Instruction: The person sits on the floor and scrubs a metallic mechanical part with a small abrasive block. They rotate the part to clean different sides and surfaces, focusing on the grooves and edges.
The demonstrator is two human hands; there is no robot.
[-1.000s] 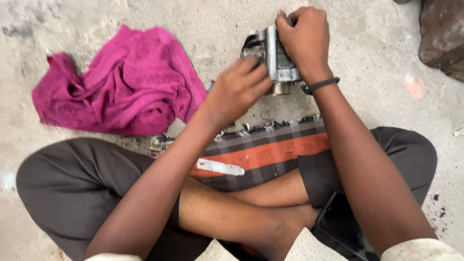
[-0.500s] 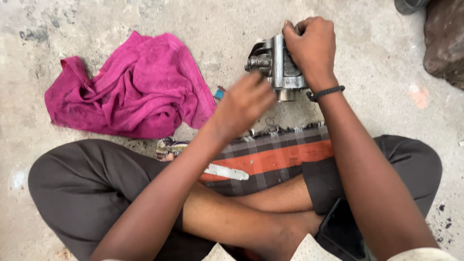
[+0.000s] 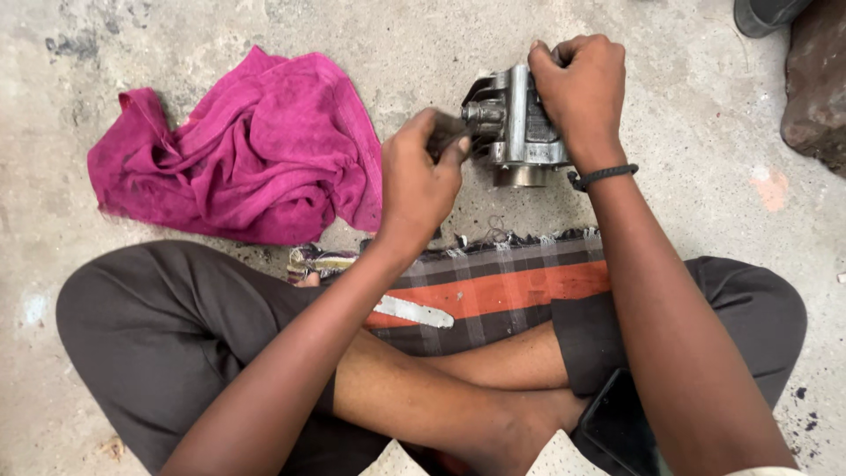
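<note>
Fingers of the right hand (image 3: 577,88) clamped over the top of a dull, greasy grey metal engine part (image 3: 515,128), blocky with a round collar underneath, which stood on the rough concrete floor (image 3: 670,53) just beyond the person's crossed legs. The left hand (image 3: 421,176) closed around a small dark tool (image 3: 445,141), pressed against the part's left side. A crumpled magenta rag (image 3: 238,150) lay to the left, a frayed plaid cloth (image 3: 511,286) beneath.
</note>
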